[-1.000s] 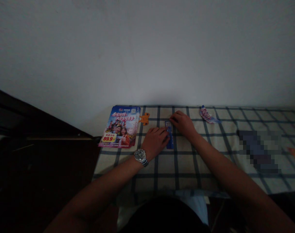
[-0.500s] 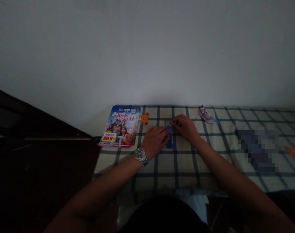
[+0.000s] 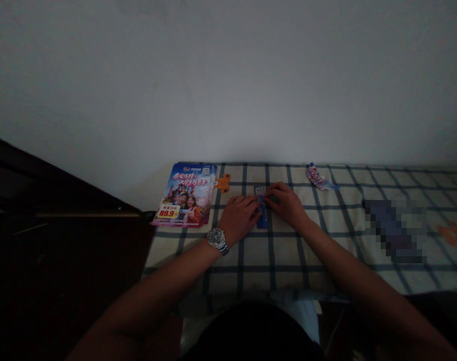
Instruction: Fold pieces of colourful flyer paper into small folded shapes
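Note:
A narrow, folded blue flyer (image 3: 262, 220) with a QR code at its far end lies on the checked cloth between my hands. My left hand (image 3: 240, 215), with a metal watch on its wrist, presses bent fingers onto the flyer's left side. From the right, my right hand (image 3: 285, 201) pinches at the flyer's right edge, near the fingertips of the left. Fingers cover much of the strip's middle. Left of my hands lies a stack of printed flyers (image 3: 186, 195), blue at the top, with a picture and a yellow price box.
A folded, twisted flyer piece (image 3: 318, 178) lies near the wall on the right. Farther right is a dark, pixelated object (image 3: 394, 230). The checked tablecloth (image 3: 228, 271) meets the pale wall (image 3: 228, 90) at the back; its left side borders a dark area.
My right hand has moved slightly down along the flyer's right edge, nearer to my left fingers. My left hand stays almost where it was.

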`<state>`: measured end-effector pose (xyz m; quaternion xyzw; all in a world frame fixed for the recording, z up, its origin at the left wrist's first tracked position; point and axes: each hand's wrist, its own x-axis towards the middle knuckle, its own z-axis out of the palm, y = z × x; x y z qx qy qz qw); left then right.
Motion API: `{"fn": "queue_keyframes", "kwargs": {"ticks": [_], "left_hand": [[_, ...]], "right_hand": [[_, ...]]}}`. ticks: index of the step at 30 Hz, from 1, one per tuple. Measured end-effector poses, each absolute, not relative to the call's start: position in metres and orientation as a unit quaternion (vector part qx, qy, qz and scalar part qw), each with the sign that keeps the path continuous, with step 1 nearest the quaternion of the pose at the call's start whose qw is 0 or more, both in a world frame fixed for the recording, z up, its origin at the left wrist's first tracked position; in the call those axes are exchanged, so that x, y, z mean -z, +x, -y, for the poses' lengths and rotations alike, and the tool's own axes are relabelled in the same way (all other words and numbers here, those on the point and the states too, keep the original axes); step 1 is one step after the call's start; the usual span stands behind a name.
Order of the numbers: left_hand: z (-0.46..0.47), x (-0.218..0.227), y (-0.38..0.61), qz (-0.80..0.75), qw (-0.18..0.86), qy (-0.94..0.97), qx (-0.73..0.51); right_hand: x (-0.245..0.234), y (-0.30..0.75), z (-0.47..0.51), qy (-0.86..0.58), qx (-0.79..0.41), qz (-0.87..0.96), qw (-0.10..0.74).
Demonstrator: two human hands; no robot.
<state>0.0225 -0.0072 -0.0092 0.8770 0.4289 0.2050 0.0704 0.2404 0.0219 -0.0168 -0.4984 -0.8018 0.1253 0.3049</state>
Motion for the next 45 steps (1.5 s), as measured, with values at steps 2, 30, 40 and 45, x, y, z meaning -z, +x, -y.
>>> {"fn": "queue_keyframes", "kwargs": {"ticks": [2,30,40,45], "left_hand": [[0.007,0.009,0.022,-0.429,0.071,0.877,-0.205],[0.007,0.009,0.023,-0.428,0.081,0.876,-0.209],[0.007,0.009,0.023,-0.431,0.078,0.876,-0.203],[0.007,0.009,0.022,-0.427,0.078,0.877,-0.206]], "right_hand": [[0.016,0.24,-0.022,-0.5,-0.128,0.801,0.304],[0.014,0.252,0.011,-0.456,-0.136,0.842,0.255],[0.015,0.261,0.013,-0.422,-0.154,0.864,0.227],[0.012,0.26,0.015,-0.419,-0.16,0.866,0.224]]}}
